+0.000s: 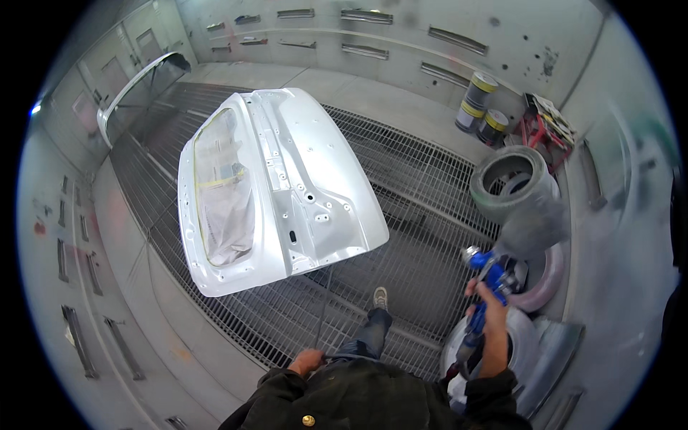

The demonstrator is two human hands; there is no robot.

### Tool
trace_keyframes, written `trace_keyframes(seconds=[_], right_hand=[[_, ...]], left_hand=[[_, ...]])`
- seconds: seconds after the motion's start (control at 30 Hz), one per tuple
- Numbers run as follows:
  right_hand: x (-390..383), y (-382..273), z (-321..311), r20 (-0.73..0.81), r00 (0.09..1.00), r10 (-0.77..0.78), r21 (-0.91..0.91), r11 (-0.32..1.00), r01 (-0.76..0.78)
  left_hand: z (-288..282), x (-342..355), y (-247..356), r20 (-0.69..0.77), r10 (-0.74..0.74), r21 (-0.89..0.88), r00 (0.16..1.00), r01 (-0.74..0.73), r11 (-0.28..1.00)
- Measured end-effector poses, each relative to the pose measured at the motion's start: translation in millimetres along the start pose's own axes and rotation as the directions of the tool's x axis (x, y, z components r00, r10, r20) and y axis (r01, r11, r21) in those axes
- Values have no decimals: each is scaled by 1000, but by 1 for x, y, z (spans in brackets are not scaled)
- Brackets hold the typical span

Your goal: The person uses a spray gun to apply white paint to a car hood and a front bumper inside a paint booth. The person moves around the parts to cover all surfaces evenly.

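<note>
Spray gun (504,279), blue body, is up in the right hand (493,314) over the right edge of the floor grate (423,276). Fingers wrapped round its grip; silver nozzle (469,255) on the side toward the tailgate (326,140), well apart from it. Grey cup (534,228) on top, blurred. Left hand (307,362) low by the person's waist, curled, looks closed on a dark hose (351,356); exact hold can't be told. Tailgate is white, sits above the middle of the grate, tilted to its edges, window area covered with masking sheet (233,222) and yellowish tape along its rim. Grey tyre (489,204) at the grate's right edge, just beyond the cup; pinkish tyre (552,279) and whitish tyre (527,337) nearer the person. Three cans (493,127) past that edge, two stacked, beside a red-framed holder (532,136). Curved white panel (106,118) near the grate's far left corner.
</note>
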State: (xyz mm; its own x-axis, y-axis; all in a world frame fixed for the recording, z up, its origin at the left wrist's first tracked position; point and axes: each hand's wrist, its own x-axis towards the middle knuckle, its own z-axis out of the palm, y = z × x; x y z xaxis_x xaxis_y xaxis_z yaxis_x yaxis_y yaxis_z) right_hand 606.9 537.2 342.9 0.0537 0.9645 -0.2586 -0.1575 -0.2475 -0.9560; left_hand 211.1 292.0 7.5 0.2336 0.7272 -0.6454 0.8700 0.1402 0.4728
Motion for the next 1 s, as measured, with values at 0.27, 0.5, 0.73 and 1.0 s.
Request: trace_keyframes(seconds=[0.27, 0.5, 0.73, 1.0], right_hand=[[145, -8, 33, 314, 941, 123, -141, 987, -82], [269, -60, 28, 412, 907, 90, -40, 996, -80], [409, -92, 15, 549, 833, 67, -19, 997, -68], [579, -141, -21, 694, 704, 150, -165, 985, -48]], left_hand=[[-53, 146, 77, -69, -84, -335, 994, 56, 941], [-104, 216, 117, -45, -102, -333, 994, 81, 939], [-131, 291, 181, -125, -181, -380, 976, 121, 917], [-179, 440, 319, -252, -321, -456, 913, 181, 871]])
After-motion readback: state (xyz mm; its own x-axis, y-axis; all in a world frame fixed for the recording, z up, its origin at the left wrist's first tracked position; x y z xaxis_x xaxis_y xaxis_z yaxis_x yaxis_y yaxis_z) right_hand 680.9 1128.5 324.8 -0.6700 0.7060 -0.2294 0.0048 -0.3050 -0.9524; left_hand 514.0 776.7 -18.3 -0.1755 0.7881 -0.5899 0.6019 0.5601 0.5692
